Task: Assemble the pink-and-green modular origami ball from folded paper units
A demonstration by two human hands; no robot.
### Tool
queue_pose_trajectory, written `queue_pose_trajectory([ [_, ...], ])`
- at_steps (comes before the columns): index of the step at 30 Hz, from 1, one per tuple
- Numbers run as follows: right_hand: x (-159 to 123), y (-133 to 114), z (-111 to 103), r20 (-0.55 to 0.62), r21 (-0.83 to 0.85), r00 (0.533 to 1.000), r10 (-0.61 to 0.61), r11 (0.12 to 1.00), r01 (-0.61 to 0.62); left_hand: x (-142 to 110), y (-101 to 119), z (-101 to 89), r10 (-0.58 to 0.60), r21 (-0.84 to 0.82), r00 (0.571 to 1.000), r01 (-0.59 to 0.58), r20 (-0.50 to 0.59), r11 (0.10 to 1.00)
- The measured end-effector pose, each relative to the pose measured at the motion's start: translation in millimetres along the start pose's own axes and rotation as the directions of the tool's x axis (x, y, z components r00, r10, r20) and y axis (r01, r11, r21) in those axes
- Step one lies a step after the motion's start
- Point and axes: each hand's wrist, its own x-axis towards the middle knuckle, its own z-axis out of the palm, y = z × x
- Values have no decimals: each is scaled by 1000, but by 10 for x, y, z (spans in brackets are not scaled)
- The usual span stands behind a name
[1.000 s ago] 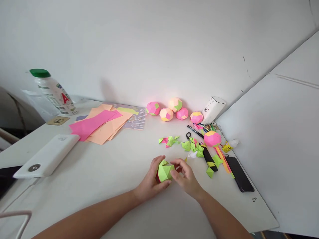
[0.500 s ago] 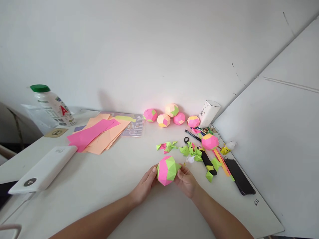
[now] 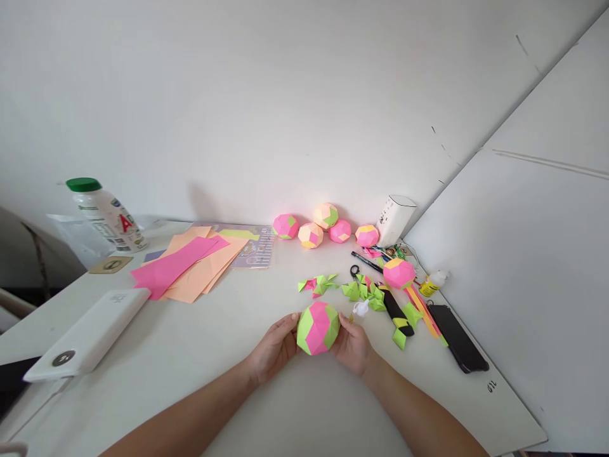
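The left hand (image 3: pixel 275 346) and the right hand (image 3: pixel 353 344) hold between them one folded paper ball (image 3: pixel 318 327) of pink and green faces, just above the white worktop (image 3: pixel 200 343) and near its front edge. Each grip is closed lightly on a side of the ball, fingers curved around it and not pressing hard — probably because such a ball of joined paper pieces would lose its shape under a strong squeeze. A pink face is turned toward the camera, so it seems the person holds it up for a look at the surface. Just beyond the hands lie small folded green and pink paper pieces (image 3: pixel 361 291), close enough to reach without stretching, with a small pair of scissors (image 3: pixel 354 271), a black pen (image 3: pixel 364 259) and a small yellow glue bottle (image 3: pixel 432 284) near them. One more pink ball (image 3: pixel 398 273) rests on colored paper strips (image 3: pixel 423 311), and a black phone (image 3: pixel 459 337) lies beside the strips. Five finished paper balls (image 3: pixel 325 226) stand in a group against the back wall, out of the working space. To the left are loose pink and orange paper sheets (image 3: pixel 190 266), a white power bank (image 3: pixel 90 333) and a white bottle with green cap (image 3: pixel 107 214). The room is plain — a white wall behind and a white panel (image 3: pixel 523 266) closing the right side.
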Motion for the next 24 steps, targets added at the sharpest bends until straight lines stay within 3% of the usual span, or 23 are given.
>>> queue_pose_trajectory([
  [7, 32, 36, -84, 26, -6, 999, 29, 1000, -29, 6, -15, -21, -58, -76, 997, 54, -56, 996],
  [18, -31, 36, -65, 86, -166, 994, 60, 985, -45, -10, -8, -78, -143, -119, 970, 121, -196, 986],
  [24, 16, 73, -70, -17, -100, 999, 33, 994, -35, 0, -14, -60, -116, -94, 989, 108, -86, 990],
])
